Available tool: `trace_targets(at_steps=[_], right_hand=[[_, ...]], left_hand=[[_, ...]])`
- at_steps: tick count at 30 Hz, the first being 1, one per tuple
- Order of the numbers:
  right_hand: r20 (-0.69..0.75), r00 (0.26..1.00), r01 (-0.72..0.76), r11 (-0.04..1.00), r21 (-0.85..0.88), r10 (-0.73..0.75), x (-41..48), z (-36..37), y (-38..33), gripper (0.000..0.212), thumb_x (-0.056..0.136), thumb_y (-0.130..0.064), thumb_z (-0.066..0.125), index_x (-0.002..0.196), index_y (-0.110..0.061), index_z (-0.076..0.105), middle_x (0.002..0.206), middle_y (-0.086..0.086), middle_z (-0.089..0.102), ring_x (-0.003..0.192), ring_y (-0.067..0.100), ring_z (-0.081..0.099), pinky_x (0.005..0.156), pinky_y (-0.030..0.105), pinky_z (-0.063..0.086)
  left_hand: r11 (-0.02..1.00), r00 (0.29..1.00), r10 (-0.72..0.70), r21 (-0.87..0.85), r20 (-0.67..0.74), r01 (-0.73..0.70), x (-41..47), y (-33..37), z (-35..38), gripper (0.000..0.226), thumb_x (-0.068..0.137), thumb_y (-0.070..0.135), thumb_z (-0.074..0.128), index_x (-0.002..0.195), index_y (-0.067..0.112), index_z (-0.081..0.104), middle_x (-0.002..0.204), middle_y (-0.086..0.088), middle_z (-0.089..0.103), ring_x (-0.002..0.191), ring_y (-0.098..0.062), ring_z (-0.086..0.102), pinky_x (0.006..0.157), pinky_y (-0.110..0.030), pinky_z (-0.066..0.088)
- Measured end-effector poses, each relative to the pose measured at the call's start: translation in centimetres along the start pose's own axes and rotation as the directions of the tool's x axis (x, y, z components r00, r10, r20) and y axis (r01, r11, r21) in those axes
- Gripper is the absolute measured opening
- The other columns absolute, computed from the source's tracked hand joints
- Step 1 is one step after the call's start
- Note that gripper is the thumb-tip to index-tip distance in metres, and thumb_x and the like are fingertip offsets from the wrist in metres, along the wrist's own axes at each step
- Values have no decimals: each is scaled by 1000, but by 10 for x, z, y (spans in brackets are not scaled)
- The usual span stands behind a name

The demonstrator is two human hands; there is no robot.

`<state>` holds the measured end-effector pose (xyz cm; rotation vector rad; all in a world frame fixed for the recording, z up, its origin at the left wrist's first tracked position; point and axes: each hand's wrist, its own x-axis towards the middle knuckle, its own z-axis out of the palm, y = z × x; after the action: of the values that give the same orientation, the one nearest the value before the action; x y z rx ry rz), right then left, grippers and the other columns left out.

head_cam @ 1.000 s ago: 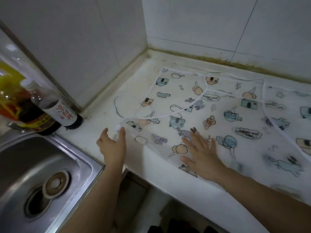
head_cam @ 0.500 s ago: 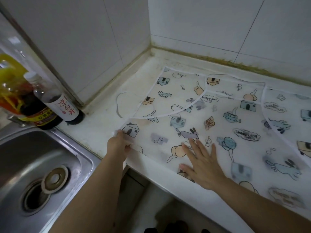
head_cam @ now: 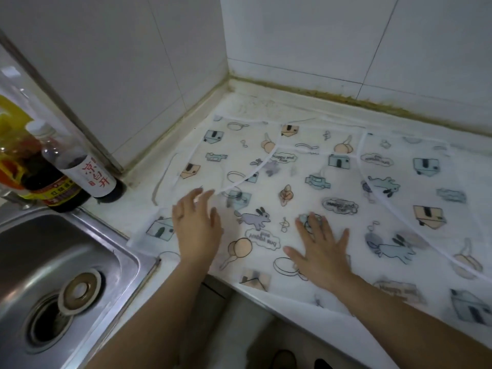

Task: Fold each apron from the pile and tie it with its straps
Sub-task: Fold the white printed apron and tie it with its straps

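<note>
- The apron (head_cam: 332,182) lies spread flat on the desk (head_cam: 255,105), reaching from beside the sink almost to the back wall. It is thin, see-through white plastic printed with houses, rabbits, cars, pans and "Happy and free" clouds.
- Its near edge hangs over the front lip of the desk, and white-trimmed seams curve across the sheet.
- One thin white strap (head_cam: 163,179) loops loose on the bare desk just off the apron's left edge.
- Your left grip (head_cam: 197,230) is over the apron's near-left part, beside the blue house print. Its fingers are stretched forward and close together, pinching nothing. Motion blur hides whether the fingertips touch the sheet.
- Your right grip (head_cam: 323,254) lies palm-down on the apron near the front edge, fingers spread wide and pressing flat.
- The two grips are apart, with a rabbit print between them.
- To the left, a steel sink (head_cam: 111,246) with a round drain strainer (head_cam: 80,291) meets the desk.
- Behind the sink stand a white-labelled dark bottle (head_cam: 90,177), a red-labelled dark bottle (head_cam: 53,190) and a yellow oil bottle (head_cam: 10,121), close together.
- White tiled walls (head_cam: 306,35) form the corner.
</note>
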<state>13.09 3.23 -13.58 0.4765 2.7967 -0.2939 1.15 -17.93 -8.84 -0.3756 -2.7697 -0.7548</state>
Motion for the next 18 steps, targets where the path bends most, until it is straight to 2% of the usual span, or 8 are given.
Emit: trace_targets(at_steps=[2, 5, 7, 10, 12, 14, 16, 18], right_hand=[[3, 999, 36, 995, 97, -37, 1, -8, -1, 88, 76, -78, 0, 150, -32, -7, 159, -2, -15, 145, 18, -15, 112, 58, -10], [-144, 989, 38, 987, 158, -15, -15, -16, 13, 71, 89, -61, 16, 151, -26, 12, 160, 4, 2, 147, 22, -1, 116, 51, -2], [-242, 968, -52, 996, 77, 70, -32, -15, 36, 71, 86, -56, 18, 146, -21, 35, 153, 11, 30, 142, 30, 26, 113, 57, 15], [-178, 948, -266, 964, 2, 262, -65, -1, 84, 64, 86, -53, 26, 133, -18, 53, 138, 15, 50, 126, 35, 49, 101, 64, 30], [-140, 929, -346, 938, 4, 343, -88, 10, 117, 67, 90, -56, 21, 133, -17, 53, 138, 16, 50, 126, 36, 48, 100, 64, 31], [-148, 940, -305, 952, 42, 307, -108, 17, 143, 79, 92, -64, 6, 138, -15, 47, 145, 16, 42, 134, 35, 39, 109, 57, 25], [-175, 944, -259, 957, 134, 280, -126, 19, 163, 91, 87, -69, -8, 143, -15, 40, 152, 13, 31, 142, 30, 25, 116, 45, 10], [-231, 904, -328, 931, 163, 359, -144, 19, 175, 87, 88, -67, -5, 143, -16, 40, 152, 11, 31, 142, 29, 24, 116, 46, 7]], left_hand=[[968, 927, 241, 3, 288, -253, -16, 22, 20, 53, 87, 38, 35, 134, 21, 51, 141, -8, 46, 131, -33, 41, 111, -58, 24], [916, 755, 280, 69, 593, -394, -33, 46, 44, 82, 77, 64, -2, 151, 34, 15, 160, 1, 9, 147, -21, 6, 116, -51, 0], [881, 671, 272, 102, 690, -462, -39, 49, 57, 90, 71, 77, -13, 151, 36, -5, 160, 5, -11, 147, -20, -10, 115, -51, -8], [838, 632, 283, 135, 722, -529, -43, 53, 71, 100, 59, 76, -33, 149, 36, -14, 156, 3, -24, 144, -21, -20, 111, -53, -15], [825, 632, 286, 151, 720, -544, -43, 54, 76, 101, 56, 74, -38, 147, 36, -18, 151, 4, -30, 139, -18, -27, 109, -52, -18], [810, 631, 296, 161, 718, -563, -42, 54, 76, 95, 59, 74, -37, 145, 37, -21, 148, 4, -32, 137, -17, -28, 107, -51, -18], [813, 651, 314, 158, 691, -560, -42, 55, 78, 89, 69, 73, -28, 148, 35, -12, 155, 1, -20, 144, -20, -17, 110, -52, -14], [791, 681, 389, 154, 620, -592, -49, 67, 79, 79, 88, 64, -7, 151, 25, 21, 158, -8, 17, 145, -28, 17, 112, -60, 5]])
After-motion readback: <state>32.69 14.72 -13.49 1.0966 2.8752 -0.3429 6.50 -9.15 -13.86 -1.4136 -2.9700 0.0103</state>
